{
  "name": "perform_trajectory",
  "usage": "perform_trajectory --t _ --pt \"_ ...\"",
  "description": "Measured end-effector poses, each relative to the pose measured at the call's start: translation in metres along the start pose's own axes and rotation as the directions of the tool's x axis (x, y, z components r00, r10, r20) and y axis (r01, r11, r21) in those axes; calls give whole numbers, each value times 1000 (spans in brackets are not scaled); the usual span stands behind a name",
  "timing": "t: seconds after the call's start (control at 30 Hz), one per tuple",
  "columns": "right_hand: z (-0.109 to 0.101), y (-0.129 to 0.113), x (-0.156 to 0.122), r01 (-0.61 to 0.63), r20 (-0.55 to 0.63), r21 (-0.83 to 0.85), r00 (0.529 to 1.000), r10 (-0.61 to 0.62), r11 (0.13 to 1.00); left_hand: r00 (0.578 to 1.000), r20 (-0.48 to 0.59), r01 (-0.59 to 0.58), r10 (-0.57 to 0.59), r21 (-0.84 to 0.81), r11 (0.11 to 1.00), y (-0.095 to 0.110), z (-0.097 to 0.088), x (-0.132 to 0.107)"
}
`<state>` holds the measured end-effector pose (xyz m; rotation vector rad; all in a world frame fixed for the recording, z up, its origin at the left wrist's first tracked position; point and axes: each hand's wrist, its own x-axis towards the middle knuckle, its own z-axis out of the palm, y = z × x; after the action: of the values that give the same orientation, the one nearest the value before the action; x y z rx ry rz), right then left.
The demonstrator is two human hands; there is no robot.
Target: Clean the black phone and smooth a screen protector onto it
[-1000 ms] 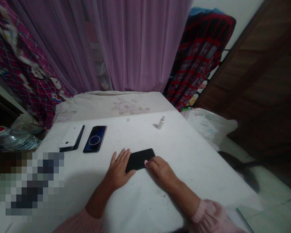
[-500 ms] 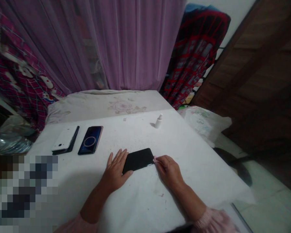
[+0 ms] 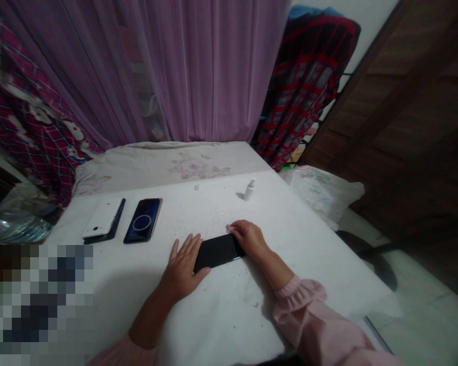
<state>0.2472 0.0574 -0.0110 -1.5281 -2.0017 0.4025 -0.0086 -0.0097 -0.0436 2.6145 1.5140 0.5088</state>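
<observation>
Left grip: left grip (image 3: 183, 263) lies open and flat on the tabletop, fingers spread, fingertips and thumb against the left end of the black phone (image 3: 218, 252).
Right grip: right grip (image 3: 249, 238) is drawn together, fingertips gathered at a small pink item (image 3: 229, 229); the item is too small to identify.
Black phone: lies flat between the two grips, long side across the view, its left end at the left grip and its right end just under the heel of the right grip.
Change: the right grip was at the phone's right end, with the pink item at that edge; now it has moved to the far side of the phone, near the far right corner. The left grip and phone sit about where they were, and more of the pink sleeve (image 3: 299, 312) shows.
Beyond: a blue-screened phone (image 3: 142, 220) lies to the left, then a white phone (image 3: 102, 217) on a dark case (image 3: 115, 227).
Far side: a small white bottle (image 3: 249, 190) stands upright near the far edge of the tabletop (image 3: 313, 264), with a tiny white square (image 3: 196, 187) to its left.
Behind: a floral cushion (image 3: 168, 168) and a purple curtain (image 3: 213, 66).
</observation>
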Motion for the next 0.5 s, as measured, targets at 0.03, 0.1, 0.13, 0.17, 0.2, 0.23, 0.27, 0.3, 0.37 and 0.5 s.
perform_trajectory --t 0.03,0.1,0.13,0.17,0.2,0.23,0.27,0.3,0.37,0.5 --pt "-3 2 1 38 32 13 999 -38 999 1000 -3 0 0 -2 1000 0 0 0" --pt "-8 1 4 120 109 15 987 -121 993 1000 -6 -2 1 -6 1000 1 0 0" --pt "-9 -2 6 160 148 10 976 -160 987 1000 -5 -1 1 -6 1000 1 0 0" --pt "-8 -7 8 199 185 6 963 -197 980 1000 -4 0 0 -6 1000 2 -1 0" --pt "-6 -14 11 239 219 6 947 -234 971 1000 -1 1 -1 -5 1000 2 -1 1" --pt "-3 -23 13 277 245 6 931 -270 961 1000 3 2 -2 -4 1000 2 -2 1" --pt "1 -32 15 310 260 6 917 -301 951 1000 11 2 -2 -3 1000 3 -3 1" --pt "5 -40 16 340 267 4 906 -329 940 1000 20 5 -5 -1 1000 4 -3 2" --pt "11 -50 17 387 267 -5 889 -371 922 999 37 14 -14 1 1000 5 -4 2" --pt "2 -31 14 377 237 1 900 -366 926 998 48 39 -39 -3 999 5 -5 3"
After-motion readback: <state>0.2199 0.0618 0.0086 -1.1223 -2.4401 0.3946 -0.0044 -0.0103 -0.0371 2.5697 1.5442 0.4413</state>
